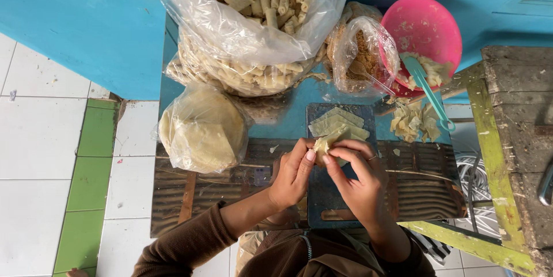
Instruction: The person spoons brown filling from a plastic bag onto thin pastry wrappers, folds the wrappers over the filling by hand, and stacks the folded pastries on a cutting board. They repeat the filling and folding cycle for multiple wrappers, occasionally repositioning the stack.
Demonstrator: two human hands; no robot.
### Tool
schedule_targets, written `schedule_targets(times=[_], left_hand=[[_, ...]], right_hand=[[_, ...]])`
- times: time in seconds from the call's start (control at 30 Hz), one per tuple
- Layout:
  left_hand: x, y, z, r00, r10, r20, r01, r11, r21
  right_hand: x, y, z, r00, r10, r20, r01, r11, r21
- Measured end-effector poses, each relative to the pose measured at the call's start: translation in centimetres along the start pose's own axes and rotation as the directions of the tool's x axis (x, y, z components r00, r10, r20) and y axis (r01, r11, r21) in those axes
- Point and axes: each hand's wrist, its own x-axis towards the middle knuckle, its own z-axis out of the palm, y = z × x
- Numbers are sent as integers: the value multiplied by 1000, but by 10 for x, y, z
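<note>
Your two hands meet over the near half of the dark cutting board (322, 196), and between them sits a small pale wrapper (324, 144) being folded or rolled. Your left hand (292, 174) comes in from the left with fingers curled nearly closed, thumb and forefinger pinching the wrapper's left end. Your right hand (360, 182), ring on one finger, is likewise curled, its fingertips pressing the wrapper's right side; neither hand is spread wide, both are closed down to a fine pinch on that one piece. You hold it raised just above the board, it seems, so both ends can be worked at once. Just beyond your fingers lies a short stack of flat wrappers (340, 122) on the board's far end, near enough to take the next sheet without shifting. To the right of the board is a loose heap of torn wrapper scraps (412, 120), kept off the working surface. The pink bowl (423, 29) at the far right holds filling and a teal spoon (429, 90) whose handle points toward you, handy for your right hand. A clear bag of brown crumbs (360, 55) stands beside it. The large bag of finished rolls (253, 18) sits at the back, and a bag of round wrapper sheets (201, 130) rests left of the board.
</note>
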Motion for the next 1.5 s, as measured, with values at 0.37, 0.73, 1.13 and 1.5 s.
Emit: schedule_targets(times=[0.37,0.73,1.13,1.5], left_hand=[[7,-31,11,927,-294,-232,164,877,-452],[14,-23,11,853,-418,-314,164,784,-599],[8,-23,8,883,-440,-162,310,808,-500],[12,-32,2,894,-420,-156,304,825,-477]], right_hand=[[-26,92,11,801,553,231,-303,41,952],[-28,106,-16,772,611,-177,3,275,962],[-12,63,-5,991,133,25,-133,926,352],[-57,122,1,836,389,387,-545,675,497]])
